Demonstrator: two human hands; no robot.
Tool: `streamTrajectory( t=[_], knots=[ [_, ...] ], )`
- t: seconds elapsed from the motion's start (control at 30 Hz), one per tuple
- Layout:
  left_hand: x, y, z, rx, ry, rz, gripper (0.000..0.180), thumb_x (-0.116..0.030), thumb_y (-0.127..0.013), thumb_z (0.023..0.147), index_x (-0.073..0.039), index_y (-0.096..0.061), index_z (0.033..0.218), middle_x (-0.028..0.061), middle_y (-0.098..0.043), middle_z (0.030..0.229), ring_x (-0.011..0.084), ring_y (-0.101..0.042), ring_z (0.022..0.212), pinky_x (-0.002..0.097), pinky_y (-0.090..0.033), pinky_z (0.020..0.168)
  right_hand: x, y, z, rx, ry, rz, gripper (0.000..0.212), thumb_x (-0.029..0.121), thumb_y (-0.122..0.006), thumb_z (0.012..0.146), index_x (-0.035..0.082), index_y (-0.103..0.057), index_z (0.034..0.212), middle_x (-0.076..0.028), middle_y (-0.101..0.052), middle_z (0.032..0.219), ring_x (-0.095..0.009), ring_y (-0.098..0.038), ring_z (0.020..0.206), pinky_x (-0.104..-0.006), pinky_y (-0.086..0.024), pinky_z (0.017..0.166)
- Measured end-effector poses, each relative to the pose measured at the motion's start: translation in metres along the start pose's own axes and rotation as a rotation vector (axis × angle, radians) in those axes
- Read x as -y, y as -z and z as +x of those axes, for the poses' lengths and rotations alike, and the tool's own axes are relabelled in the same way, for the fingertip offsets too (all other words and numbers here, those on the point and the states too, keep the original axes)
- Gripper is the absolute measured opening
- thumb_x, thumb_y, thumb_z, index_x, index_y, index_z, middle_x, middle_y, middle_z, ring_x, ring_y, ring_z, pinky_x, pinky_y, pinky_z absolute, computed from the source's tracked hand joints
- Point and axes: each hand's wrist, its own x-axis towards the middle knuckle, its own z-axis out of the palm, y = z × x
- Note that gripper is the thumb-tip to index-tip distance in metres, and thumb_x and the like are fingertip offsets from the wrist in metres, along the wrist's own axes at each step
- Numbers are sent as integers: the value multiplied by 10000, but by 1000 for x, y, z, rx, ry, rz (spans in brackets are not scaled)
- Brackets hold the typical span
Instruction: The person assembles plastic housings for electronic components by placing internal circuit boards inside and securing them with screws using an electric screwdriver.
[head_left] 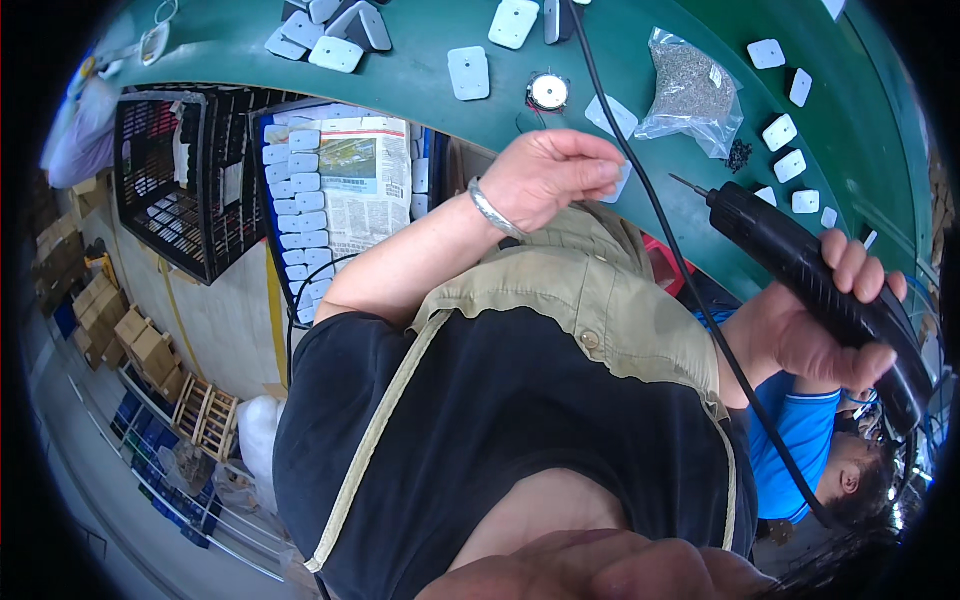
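Observation:
My right hand (835,330) is wrapped round a black electric screwdriver (770,235), whose thin bit points left over the green table (440,120). My left hand (545,178), with a bracelet at its wrist, is closed at the table's near edge, thumb and fingertips pressed together. What they pinch, if anything, is too small to make out. Just past those fingertips lies a white rounded plate (619,186), partly hidden. Another white plate (611,117) lies beyond, beside a clear bag of small metal pieces (692,88). A small dark heap of tiny parts (739,156) sits near the bit.
A black cable (645,180) hangs across the view. White pieces (785,165) and a round part (548,92) lie on the table. At left stand a blue crate with newspaper (365,180) and a black crate (190,180). A person in blue (800,440) is at right.

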Motion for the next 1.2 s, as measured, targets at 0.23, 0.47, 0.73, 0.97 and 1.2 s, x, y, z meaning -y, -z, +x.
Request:
streamTrajectory(
  t=[0.23, 0.47, 0.73, 0.97, 1.2],
  knots=[
    [14, -14, 4, 211, 79, -191, 132, -78, -569, 804, -8, -572, 916, 56, -565, 773, 127, -528, 694, 260, -448, 642, 4, -18, -5, 97, -24, 129, 553, 304, -720, 558, 18, -465, 957, -37, -482, 704, -140, -441, 620, -278, -337, 637],
    [16, -15, 4, 183, 72, -111, 162, -147, -551, 827, -12, -574, 913, 58, -562, 774, 131, -522, 717, 263, -435, 673, -3, -14, -9, 170, 9, 91, 650, 471, -644, 664, 30, -403, 1076, -31, -472, 778, -120, -422, 617, -262, -326, 561],
    [14, -15, -1, 190, 31, -13, 164, -155, -530, 841, -13, -575, 912, 63, -562, 787, 136, -524, 725, 272, -432, 681, -2, -15, -12, 180, 21, 85, 665, 482, -647, 662, 33, -397, 1083, -25, -469, 776, -117, -412, 606, -255, -325, 547],
    [6, -23, -4, 127, -48, 355, 169, -164, -512, 852, -12, -578, 887, 31, -567, 755, 96, -521, 703, 231, -441, 668, -1, -15, -14, 211, -4, 90, 674, 485, -658, 657, 49, -392, 1097, -21, -469, 770, -116, -413, 595, -258, -323, 540],
    [5, -26, -4, 106, -100, 602, 178, -177, -509, 853, -12, -576, 857, -1, -568, 721, 56, -514, 688, 203, -437, 651, -1, -10, -16, 260, -25, 62, 713, 501, -663, 651, 58, -380, 1132, -27, -471, 773, -126, -429, 609, -264, -324, 546]
  ],
)
